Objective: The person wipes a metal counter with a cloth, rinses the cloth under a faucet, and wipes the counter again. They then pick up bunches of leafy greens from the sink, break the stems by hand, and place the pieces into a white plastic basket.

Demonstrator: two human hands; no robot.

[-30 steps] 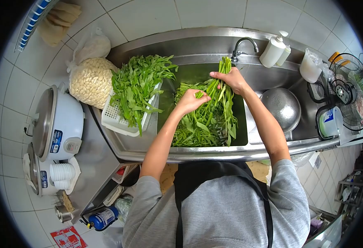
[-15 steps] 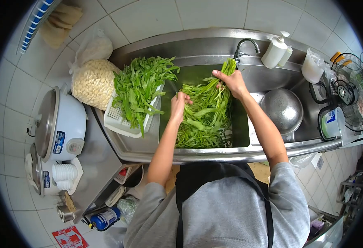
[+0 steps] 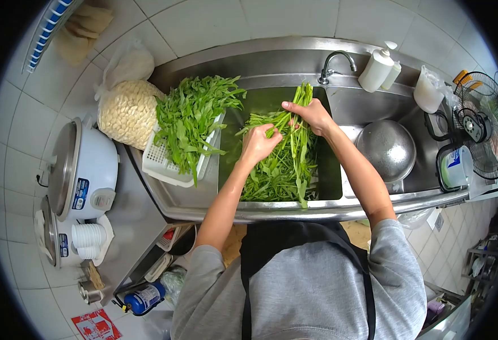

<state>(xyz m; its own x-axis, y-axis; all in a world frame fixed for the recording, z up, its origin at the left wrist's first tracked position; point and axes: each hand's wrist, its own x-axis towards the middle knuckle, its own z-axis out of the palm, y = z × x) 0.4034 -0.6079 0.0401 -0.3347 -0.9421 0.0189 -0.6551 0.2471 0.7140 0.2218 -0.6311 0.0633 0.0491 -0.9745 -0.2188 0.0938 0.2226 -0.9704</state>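
Observation:
Long-stemmed leafy greens (image 3: 277, 175) fill much of the left sink basin (image 3: 325, 181). My right hand (image 3: 311, 116) is closed round a bunch of their stems (image 3: 302, 96), whose ends point up toward the faucet while the leaves hang down into the basin. Close beside it on the left, my left hand (image 3: 262, 143) has its fingers curled on stems of the same greens. More leafy greens (image 3: 195, 116) are heaped in a white perforated basket (image 3: 166, 167) on the left side of the sink, some leaves drooping over its rim.
A faucet (image 3: 337, 62) rises behind the basins, with white pump bottles (image 3: 376, 71) to its right. An upturned metal bowl (image 3: 386, 150) lies in the right basin. A bag of pale cloves or beans (image 3: 127, 116) and a rice cooker (image 3: 90, 170) stand left; a fan (image 3: 478, 127) stands right.
My left hand has moved right and slightly up, close to my right hand. My right hand has shifted a little left and down with the bunch of stems.

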